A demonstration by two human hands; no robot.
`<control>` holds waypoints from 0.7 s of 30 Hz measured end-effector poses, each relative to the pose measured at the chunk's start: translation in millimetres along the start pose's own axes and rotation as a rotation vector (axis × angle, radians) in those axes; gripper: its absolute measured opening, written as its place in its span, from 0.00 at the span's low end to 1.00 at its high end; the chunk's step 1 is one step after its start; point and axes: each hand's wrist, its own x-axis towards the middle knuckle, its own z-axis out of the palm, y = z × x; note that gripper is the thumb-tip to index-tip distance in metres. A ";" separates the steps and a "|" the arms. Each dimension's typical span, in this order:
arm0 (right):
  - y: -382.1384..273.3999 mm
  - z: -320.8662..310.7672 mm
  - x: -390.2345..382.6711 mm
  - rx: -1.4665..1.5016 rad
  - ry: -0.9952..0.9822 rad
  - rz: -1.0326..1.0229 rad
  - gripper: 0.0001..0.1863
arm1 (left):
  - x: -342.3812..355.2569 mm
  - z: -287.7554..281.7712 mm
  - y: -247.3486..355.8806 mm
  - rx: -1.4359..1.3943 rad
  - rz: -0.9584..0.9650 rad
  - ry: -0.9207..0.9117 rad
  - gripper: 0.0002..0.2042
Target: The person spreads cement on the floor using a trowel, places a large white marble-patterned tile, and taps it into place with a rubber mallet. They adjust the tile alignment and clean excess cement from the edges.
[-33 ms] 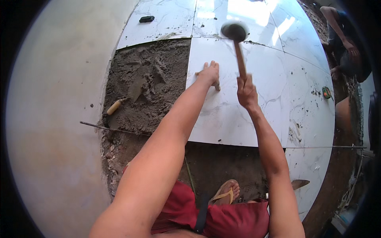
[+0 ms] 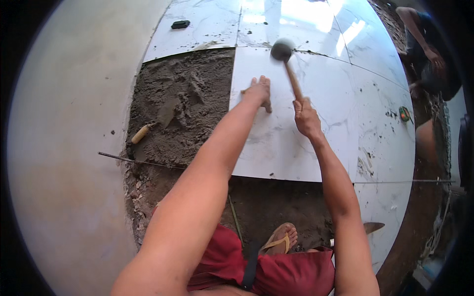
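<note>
My left hand [image 2: 259, 92] rests on a large white marbled tile [image 2: 281, 165], fingers spread, near its left edge. In my right hand [image 2: 307, 120] is the wooden handle of a mallet [image 2: 281, 52]. Its round dark head, slightly smeared by motion, is over the far part of the same tile; whether it touches the surface I cannot tell. Left of the tile lies a bed of wet grey mortar [image 2: 197, 128]. A trowel [image 2: 140, 134] with a wooden handle lies on it, its blade coated in mortar.
Laid tiles [image 2: 380, 148] border the far and right sides. A dark block [image 2: 180, 24] and a green tape measure [image 2: 405, 114] lie on them. A thin rod [image 2: 116, 157] and taut line cross the near side. Another trowel blade [image 2: 374, 227] shows by my right arm. A person [image 2: 434, 59] crouches far right.
The mallet head has swung slightly left and nearer to me. My left hand stays on the tile.
</note>
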 end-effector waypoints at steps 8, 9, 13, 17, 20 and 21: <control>50.3 -34.2 -16.3 0.101 0.202 0.103 0.23 | 36.4 22.8 -22.7 0.082 0.046 0.080 0.68; 69.1 -39.9 -9.1 0.099 0.168 0.111 0.24 | 39.2 19.6 -21.7 0.168 0.134 0.077 0.68; -25.1 -98.2 -34.4 0.476 0.277 0.011 0.23 | 30.2 33.3 -62.2 0.132 -0.011 0.085 0.65; 20.5 -81.1 -39.2 0.352 0.572 -0.127 0.19 | -19.2 42.8 14.8 -0.041 0.063 0.025 0.62; 71.5 -38.4 -15.4 0.250 0.272 0.074 0.22 | -12.9 29.5 8.1 -0.014 0.058 0.034 0.60; 49.6 -34.4 -13.3 0.224 0.167 0.094 0.23 | -16.6 27.6 1.3 -0.005 0.048 0.020 0.60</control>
